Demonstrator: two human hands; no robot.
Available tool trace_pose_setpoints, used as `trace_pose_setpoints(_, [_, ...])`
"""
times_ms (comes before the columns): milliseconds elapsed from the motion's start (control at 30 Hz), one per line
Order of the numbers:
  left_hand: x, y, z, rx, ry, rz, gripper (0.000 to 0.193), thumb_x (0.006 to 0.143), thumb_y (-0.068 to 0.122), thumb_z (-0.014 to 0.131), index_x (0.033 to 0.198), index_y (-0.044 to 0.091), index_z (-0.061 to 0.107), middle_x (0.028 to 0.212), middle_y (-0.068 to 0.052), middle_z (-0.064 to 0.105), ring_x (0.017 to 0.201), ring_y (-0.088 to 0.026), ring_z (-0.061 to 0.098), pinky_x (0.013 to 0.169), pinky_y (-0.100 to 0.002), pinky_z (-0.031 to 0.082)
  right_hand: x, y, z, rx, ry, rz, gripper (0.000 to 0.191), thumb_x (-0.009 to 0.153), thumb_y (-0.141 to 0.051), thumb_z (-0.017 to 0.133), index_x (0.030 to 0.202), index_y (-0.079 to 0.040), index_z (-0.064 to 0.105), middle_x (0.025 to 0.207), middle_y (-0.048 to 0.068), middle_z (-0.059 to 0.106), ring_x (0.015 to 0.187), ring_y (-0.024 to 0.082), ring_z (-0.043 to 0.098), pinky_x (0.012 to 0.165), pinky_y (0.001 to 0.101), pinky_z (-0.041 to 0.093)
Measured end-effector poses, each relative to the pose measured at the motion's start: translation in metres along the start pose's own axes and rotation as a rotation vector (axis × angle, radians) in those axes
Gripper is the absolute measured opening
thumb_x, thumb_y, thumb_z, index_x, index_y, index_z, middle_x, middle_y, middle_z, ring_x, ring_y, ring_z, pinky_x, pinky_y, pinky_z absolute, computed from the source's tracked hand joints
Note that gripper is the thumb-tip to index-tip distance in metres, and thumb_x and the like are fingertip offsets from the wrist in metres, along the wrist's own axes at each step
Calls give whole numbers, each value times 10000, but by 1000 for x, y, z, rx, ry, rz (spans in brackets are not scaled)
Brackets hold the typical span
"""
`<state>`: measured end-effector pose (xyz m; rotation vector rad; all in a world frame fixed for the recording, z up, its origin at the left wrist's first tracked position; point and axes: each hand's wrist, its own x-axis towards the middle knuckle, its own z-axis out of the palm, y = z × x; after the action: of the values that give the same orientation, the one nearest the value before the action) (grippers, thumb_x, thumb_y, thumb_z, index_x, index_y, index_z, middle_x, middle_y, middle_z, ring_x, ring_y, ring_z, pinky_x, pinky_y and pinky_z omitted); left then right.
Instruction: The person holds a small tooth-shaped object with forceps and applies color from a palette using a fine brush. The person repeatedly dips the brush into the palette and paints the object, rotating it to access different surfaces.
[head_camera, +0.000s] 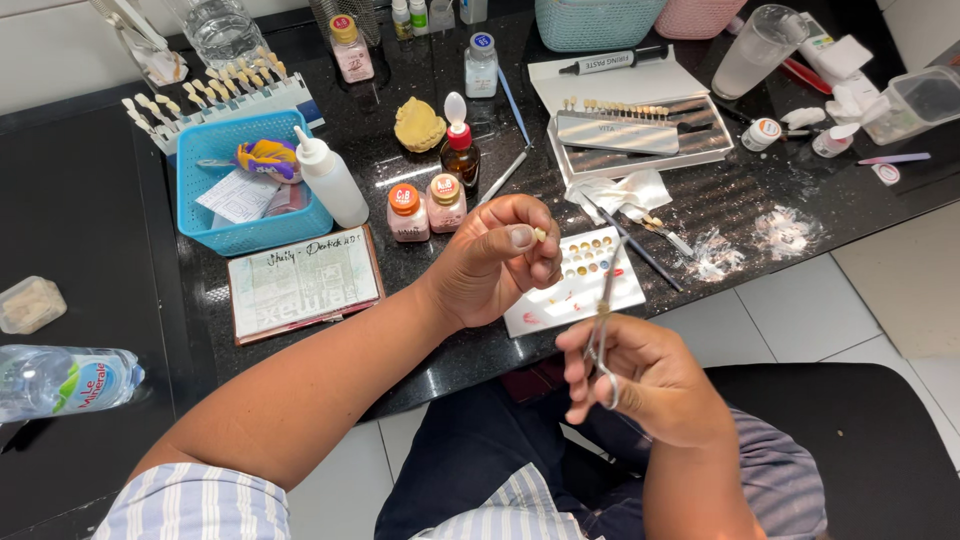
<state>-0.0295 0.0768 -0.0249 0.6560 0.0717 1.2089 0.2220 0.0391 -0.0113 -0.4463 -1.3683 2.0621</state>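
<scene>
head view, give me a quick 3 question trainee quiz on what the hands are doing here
1. True or false: the left hand pinches a small tooth-like piece between thumb and fingers.
2. What does the right hand hold? A) a slim metal tool B) a brush C) a water bottle
3. What lies on the black counter under both hands?

Key
1. True
2. A
3. A white mixing palette with small wells
</scene>
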Motion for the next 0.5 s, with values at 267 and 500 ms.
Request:
trace_pose_setpoints(267, [-3, 4, 7, 0, -79, -6, 158, 967, 135, 746, 1077, 50, 670, 1021, -84, 684, 986, -205, 694, 915, -367, 581, 3, 24, 16, 5, -102, 1, 507, 872, -286, 881, 1115, 81, 630, 1016, 118, 645, 878, 184, 681, 772, 351, 633])
trace_pose_setpoints(500, [-8, -2, 15, -31, -131, -6, 168, 971, 114, 759, 1094, 39, 675, 974, -100, 690, 933, -221, 703, 882, -376, 599, 5, 26, 18, -81, -108, -42, 502, 877, -318, 877, 1093, 70, 644, 1011, 114, 639, 889, 172, 660, 792, 356, 644])
